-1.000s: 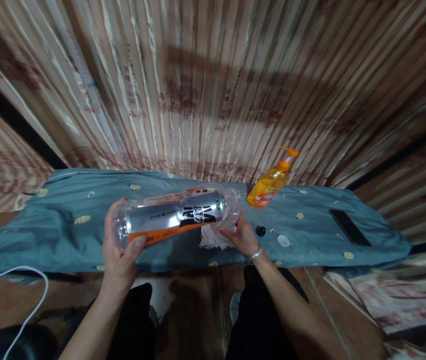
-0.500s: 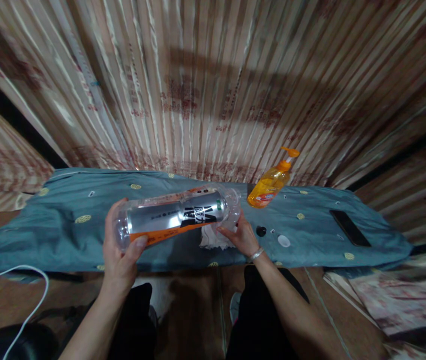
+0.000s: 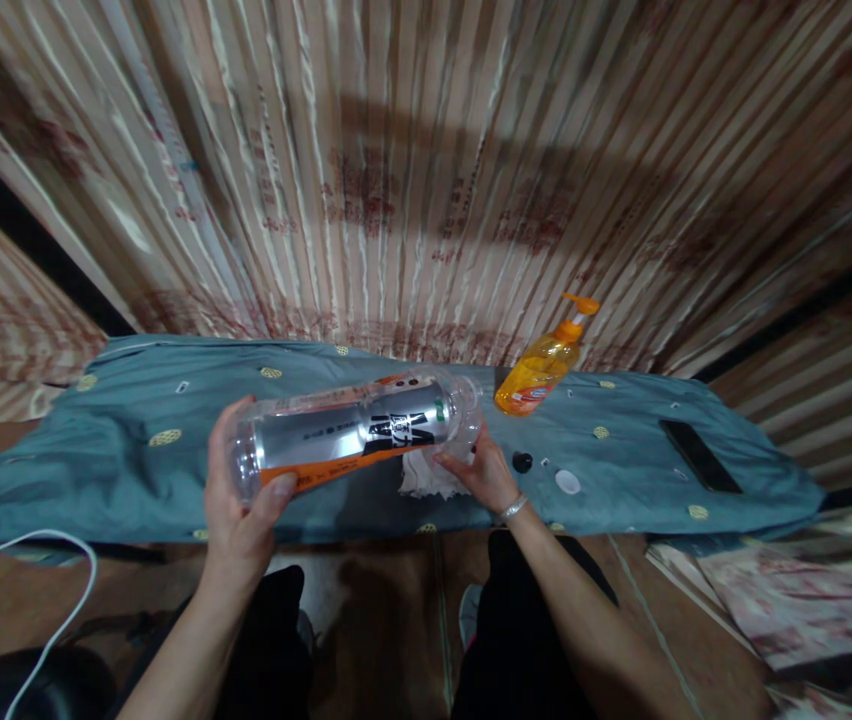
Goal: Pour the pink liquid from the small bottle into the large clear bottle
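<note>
Bottle (image 3: pixel 351 435), clear plastic with a silver and orange label, lies sideways above the bench (image 3: pixel 133 470), left hand (image 3: pixel 235 505) clamped round its base, right hand (image 3: pixel 478 470) closed at its neck, beside a white cloth (image 3: pixel 422 480). Its black cap (image 3: pixel 522 461) already sits off, near the orange soap dispenser (image 3: pixel 542 365).

Can't read the bottle (image 3: pixel 351 435) label, and my right hand (image 3: pixel 480 472) half hides the white cloth (image 3: pixel 422 478).

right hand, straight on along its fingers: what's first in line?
The right hand points up-left, fingers already at the neck end of the clear bottle, with the white cloth under them. So the bottle comes first; depth is hard to judge.
</note>
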The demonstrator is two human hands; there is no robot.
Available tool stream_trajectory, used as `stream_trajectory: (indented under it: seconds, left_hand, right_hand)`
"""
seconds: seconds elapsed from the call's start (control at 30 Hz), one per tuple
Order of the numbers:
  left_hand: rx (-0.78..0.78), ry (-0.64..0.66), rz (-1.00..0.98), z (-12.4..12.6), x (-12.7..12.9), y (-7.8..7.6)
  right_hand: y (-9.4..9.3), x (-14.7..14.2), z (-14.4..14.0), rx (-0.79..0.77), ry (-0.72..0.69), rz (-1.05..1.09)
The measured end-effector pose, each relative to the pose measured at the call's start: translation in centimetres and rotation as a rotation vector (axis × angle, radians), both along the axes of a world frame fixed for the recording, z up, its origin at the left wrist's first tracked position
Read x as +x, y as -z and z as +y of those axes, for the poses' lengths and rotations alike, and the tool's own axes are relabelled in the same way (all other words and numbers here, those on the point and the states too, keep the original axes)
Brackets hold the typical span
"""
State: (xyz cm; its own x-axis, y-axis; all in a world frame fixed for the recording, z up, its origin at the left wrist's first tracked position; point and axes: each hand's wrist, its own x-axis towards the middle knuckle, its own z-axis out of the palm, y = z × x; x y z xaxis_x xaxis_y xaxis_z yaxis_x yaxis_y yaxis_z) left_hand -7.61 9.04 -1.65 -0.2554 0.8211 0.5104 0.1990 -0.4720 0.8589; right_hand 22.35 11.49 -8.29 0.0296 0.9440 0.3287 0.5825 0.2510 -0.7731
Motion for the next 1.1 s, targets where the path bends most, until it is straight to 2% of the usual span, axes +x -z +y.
stream_trajectory:
  seconds: [0.4,0.7,1.1]
  left_hand:
    - [0.008,0.004,-0.013,0.08,0.00,0.06]
    - [-0.023,-0.012,0.033,-0.03,-0.18,0.18]
    - [-0.019,-0.007,-0.005,-0.14,-0.07,0.12]
  right_hand:
    - [-0.30,0.00,-0.06,-0.037,0.004,-0.006]
    - [-0.02,0.03,0.02,-0.013,0.004,-0.016]
    - [-0.05,0.01,0.00,0.004,-0.005,0.000]
